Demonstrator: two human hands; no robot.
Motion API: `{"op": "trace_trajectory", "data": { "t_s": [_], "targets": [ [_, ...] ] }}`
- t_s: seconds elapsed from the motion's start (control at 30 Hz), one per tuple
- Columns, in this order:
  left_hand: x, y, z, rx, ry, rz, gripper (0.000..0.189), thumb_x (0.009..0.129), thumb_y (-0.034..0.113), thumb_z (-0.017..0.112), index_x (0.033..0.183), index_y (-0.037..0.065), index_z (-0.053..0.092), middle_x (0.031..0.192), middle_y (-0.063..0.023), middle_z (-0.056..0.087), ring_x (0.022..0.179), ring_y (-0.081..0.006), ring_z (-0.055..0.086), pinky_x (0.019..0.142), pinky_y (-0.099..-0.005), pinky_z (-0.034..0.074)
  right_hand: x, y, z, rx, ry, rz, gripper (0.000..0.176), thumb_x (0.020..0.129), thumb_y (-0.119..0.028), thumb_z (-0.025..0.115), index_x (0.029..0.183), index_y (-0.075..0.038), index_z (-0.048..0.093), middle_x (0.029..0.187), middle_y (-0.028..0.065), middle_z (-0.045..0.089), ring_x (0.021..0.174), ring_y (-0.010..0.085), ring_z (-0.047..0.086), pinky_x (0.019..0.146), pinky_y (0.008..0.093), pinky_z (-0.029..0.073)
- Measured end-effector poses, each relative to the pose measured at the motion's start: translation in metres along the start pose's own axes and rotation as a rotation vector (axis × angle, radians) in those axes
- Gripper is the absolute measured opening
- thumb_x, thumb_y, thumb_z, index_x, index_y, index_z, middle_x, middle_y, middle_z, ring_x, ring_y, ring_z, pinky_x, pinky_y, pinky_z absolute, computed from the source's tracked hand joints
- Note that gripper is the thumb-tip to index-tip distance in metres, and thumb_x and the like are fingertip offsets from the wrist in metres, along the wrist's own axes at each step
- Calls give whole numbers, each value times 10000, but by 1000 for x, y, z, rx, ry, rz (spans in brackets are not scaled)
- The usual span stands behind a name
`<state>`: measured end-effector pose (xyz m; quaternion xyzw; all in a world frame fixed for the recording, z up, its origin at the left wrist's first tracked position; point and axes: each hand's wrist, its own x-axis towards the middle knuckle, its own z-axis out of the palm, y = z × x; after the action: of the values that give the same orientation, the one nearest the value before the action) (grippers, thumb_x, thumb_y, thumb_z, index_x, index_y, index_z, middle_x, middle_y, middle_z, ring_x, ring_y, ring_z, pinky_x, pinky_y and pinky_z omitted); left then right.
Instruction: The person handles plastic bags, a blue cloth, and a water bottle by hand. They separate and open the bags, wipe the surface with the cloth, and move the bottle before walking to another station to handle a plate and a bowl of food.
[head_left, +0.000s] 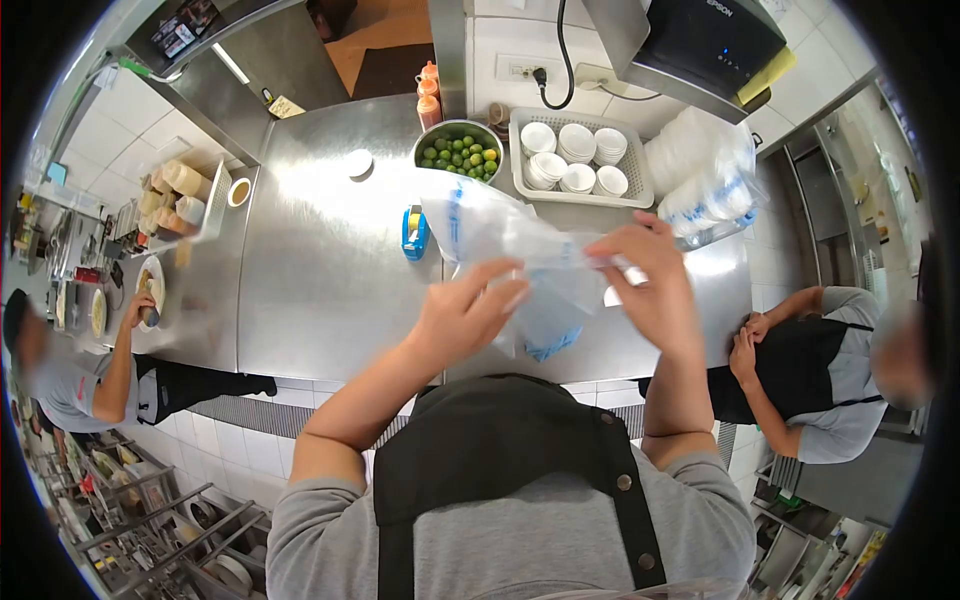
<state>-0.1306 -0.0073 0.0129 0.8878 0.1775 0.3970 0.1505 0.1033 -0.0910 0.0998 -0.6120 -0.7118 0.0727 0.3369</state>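
Observation:
A clear plastic bag [490, 222] with blue print hangs in front of me over the steel counter. My left hand [465, 310] has its fingers closed on the bag's near left side. On the right, my right hand [650, 285] pinches the bag's edge between thumb and fingers. The lower part of the bag drops between both hands, with more blue print near the counter's front edge. Left of the bag stands a blue tape dispenser [414, 234] with a roll in it.
Behind the bag are a steel bowl of limes [459, 152], a white basket [640, 180] of stacked small cups, and wrapped white containers [705, 190]. Orange squeeze bottles [428, 100] stand at the back. Co-workers are at left [70, 385] and right [840, 370].

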Motion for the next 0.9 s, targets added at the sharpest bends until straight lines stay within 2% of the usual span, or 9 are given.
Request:
{"op": "trace_trajectory", "data": {
  "t_s": [0.03,0.1,0.2,0.3,0.43,0.63,0.73,0.83,0.9],
  "targets": [
    [-20,-3,5,-15,-13,22,148,881,145,720,999,97,645,1126,-60,656,691,-222,683,540,-332,529,1,5,-11,17,6,-6,234,755,73,699,941,-69,698,890,42,696,857,216,654,1069,458,368],
    [-58,-7,19,58,-381,-65,182,923,281,663,932,99,652,1052,-59,654,622,-238,666,477,-322,497,7,5,-36,52,21,-14,216,774,74,678,931,-73,685,854,39,689,850,217,647,1061,453,379],
    [-92,-26,26,248,-1376,-310,228,935,322,661,991,102,642,950,-60,664,676,-272,684,508,-346,522,12,5,-39,58,-79,-52,212,760,92,658,901,-65,668,833,31,656,849,231,640,1062,465,374],
    [-91,-27,-1,192,-735,-180,194,956,292,620,990,102,636,1034,-63,650,596,-265,654,477,-350,509,20,0,-29,-28,-226,-117,187,776,74,648,892,-72,646,826,40,615,876,240,623,1080,477,347],
    [8,46,-88,47,-304,-96,170,911,219,646,1012,88,609,1077,-52,655,594,-226,662,475,-356,509,32,-13,-8,-92,-356,-209,155,796,44,641,886,-81,622,841,50,584,920,239,606,1108,487,303],
    [17,21,-70,273,-549,-186,324,857,216,726,1129,72,625,1081,-91,690,634,-259,668,535,-361,520,41,-26,-5,5,-400,-269,155,785,3,734,894,-85,667,827,20,614,854,203,608,1089,476,309],
    [14,2,-78,44,-415,-197,254,868,190,710,1083,64,656,994,-108,686,699,-279,656,611,-357,525,41,-14,-8,197,-527,-124,170,792,-36,765,938,-65,683,843,17,640,801,154,602,1005,413,394],
    [13,-25,-84,-536,-359,-71,104,908,95,640,998,58,678,933,-81,654,781,-233,642,623,-342,517,36,14,23,513,-507,47,232,814,-98,776,1011,-43,664,771,23,615,774,127,593,828,319,473],
    [17,-33,-84,-633,-315,-28,72,921,79,637,942,42,695,922,-63,659,811,-196,624,636,-317,506,26,30,52,688,-530,91,168,847,-68,745,988,-35,658,786,18,622,770,105,590,732,282,477]
  ]
}}
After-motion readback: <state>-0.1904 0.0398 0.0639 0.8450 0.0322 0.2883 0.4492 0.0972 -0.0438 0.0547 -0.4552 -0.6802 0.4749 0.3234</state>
